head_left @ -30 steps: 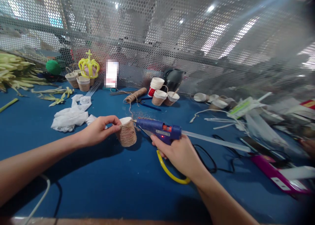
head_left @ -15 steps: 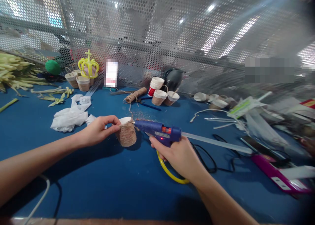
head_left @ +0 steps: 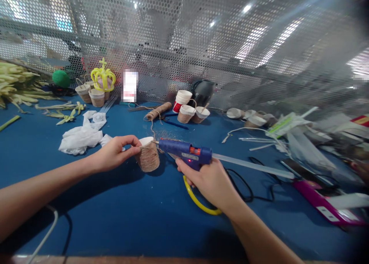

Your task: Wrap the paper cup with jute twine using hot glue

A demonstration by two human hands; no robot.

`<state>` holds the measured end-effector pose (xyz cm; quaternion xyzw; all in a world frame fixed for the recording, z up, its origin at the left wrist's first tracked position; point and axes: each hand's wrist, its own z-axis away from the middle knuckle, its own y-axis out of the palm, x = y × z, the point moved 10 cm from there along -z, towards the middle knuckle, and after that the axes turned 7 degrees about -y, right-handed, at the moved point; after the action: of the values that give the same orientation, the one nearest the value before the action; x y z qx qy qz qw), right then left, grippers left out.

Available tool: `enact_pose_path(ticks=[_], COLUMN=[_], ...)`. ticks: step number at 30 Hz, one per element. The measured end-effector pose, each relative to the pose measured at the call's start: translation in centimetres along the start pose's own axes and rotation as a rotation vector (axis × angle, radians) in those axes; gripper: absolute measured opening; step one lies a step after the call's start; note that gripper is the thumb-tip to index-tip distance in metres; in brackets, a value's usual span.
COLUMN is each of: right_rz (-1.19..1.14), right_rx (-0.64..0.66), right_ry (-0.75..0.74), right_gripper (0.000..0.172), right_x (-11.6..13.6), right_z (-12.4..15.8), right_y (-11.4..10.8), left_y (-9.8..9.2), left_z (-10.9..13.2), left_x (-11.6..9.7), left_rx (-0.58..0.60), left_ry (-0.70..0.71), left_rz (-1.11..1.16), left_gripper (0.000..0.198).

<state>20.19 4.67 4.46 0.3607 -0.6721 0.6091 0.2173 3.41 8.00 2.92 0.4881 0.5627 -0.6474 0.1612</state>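
My left hand [head_left: 121, 150] pinches the rim of a twine-wrapped paper cup [head_left: 148, 158], which is tilted a little above the blue table. In my right hand [head_left: 206, 179] is a blue hot glue gun [head_left: 186, 152] with a red light lit and a long clear glue stick [head_left: 253, 166] out of its back. Its nozzle meets the cup's right side near the rim. From the cup a strand of twine runs back to a twine roll [head_left: 158, 112]. A yellow ring-shaped handle [head_left: 198, 202] shows below my right hand, partly hidden by it.
Several twine-wrapped cups [head_left: 186, 114] stand along the mesh wall. White crumpled cloth [head_left: 80, 139] lies at left, near a yellow crown [head_left: 103, 77] and husk-like strips [head_left: 17, 83]. A black cable leads right, where a purple power strip [head_left: 325, 202] and plastic bags [head_left: 305, 148] lie.
Almost nothing differs. Both hands, the cup and the glue gun keep their places, with the nozzle still at the cup's rim; the view has shifted very slightly.
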Motion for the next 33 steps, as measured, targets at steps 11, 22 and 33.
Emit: enact_pose_path(ticks=[11,22,33], right_rz=[0.119,-0.040,0.023], right_rx=[0.043,-0.006,-0.026], right_ry=[-0.054,-0.012,-0.026], right_gripper=[0.024,0.014,0.019], right_x=[0.9,0.1,-0.3], right_z=[0.4,-0.1,-0.5], right_y=[0.9,-0.1,-0.4], left_y=[0.0,0.0,0.2], left_z=[-0.1,0.0,0.0], left_x=[-0.1,0.2,0.0], left_rx=[-0.012,0.014,0.022], left_ry=[0.000,0.014,0.027], left_rz=[-0.003,-0.016,-0.008], left_gripper=[0.020,0.023,0.024])
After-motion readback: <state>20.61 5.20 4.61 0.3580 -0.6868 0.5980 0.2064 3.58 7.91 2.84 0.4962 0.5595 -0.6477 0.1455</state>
